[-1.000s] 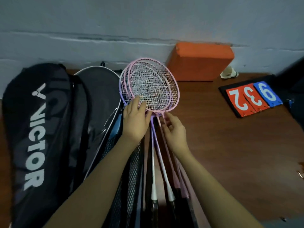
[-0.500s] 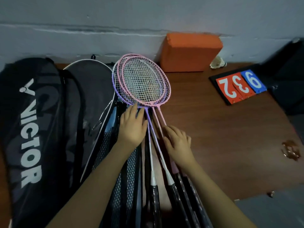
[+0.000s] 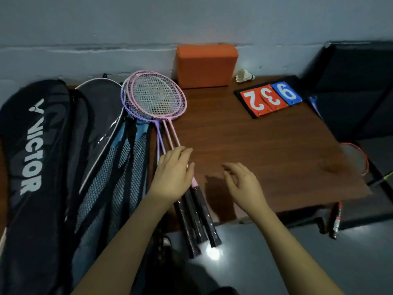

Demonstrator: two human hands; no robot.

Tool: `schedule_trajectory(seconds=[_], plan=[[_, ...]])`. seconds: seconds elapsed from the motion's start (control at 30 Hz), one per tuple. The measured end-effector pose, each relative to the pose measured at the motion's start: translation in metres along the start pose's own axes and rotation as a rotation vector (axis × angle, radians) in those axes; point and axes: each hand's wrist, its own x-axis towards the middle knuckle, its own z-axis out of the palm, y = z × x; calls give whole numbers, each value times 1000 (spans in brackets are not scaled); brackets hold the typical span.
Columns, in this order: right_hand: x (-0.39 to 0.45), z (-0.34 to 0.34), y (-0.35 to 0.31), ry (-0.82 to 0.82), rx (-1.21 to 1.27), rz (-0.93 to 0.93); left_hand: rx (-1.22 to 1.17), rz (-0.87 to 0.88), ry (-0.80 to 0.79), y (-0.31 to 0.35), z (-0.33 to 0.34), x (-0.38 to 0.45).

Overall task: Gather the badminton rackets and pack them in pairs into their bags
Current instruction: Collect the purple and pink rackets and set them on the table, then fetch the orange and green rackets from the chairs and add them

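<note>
Three rackets gathered: the pink and purple rackets [image 3: 156,99] lie stacked on the wooden table [image 3: 265,150], heads overlapping near the wall, black grips jutting past the near edge.
Left hand: the left hand [image 3: 173,174] lies flat over the shafts just above the grips, fingers fairly straight, pressing rather than wrapping as far as I can tell.
Right hand: the right hand [image 3: 242,184] hovers above bare table just beside the bundle, fingers loosely curled, holding nothing.
Bags: the black Victor bag [image 3: 32,167], a grey racket cover [image 3: 100,116] and blue mesh covers [image 3: 119,177] lie to the left, touching the racket heads; whether any holds rackets is not clear in this dim view.
Outstanding: a red-framed racket [image 3: 359,158] sits off the table's right edge, ungathered.
Progress: early, I judge; collecting is partly done, pairing and bagging are not yet begun.
</note>
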Motion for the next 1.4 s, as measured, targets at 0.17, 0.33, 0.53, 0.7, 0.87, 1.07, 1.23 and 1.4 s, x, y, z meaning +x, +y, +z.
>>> schedule_trajectory(seconds=[0.17, 0.33, 0.53, 0.7, 0.87, 1.07, 1.23, 1.4], plan=[[-101, -61, 84, 20, 25, 55, -47, -1, 10, 91, 54, -62], [-194, -113, 164, 23, 73, 252, -71, -39, -71, 167, 120, -110], [-256, -131, 236, -20, 181, 513, -28, -68, -224, 225, 187, -132], [-279, -135, 301, -105, 192, 741, 43, -136, -469, 245, 242, -127], [-265, -152, 366, -158, 171, 875, 40, -216, -567, 262, 300, -100], [-235, -202, 446, -183, 141, 958, 48, -182, -683, 326, 359, -29], [-204, -254, 499, -65, 167, 1006, -27, 32, -678, 413, 400, 39], [-163, -299, 558, 102, 175, 1032, 60, 268, -551, 509, 447, 114]])
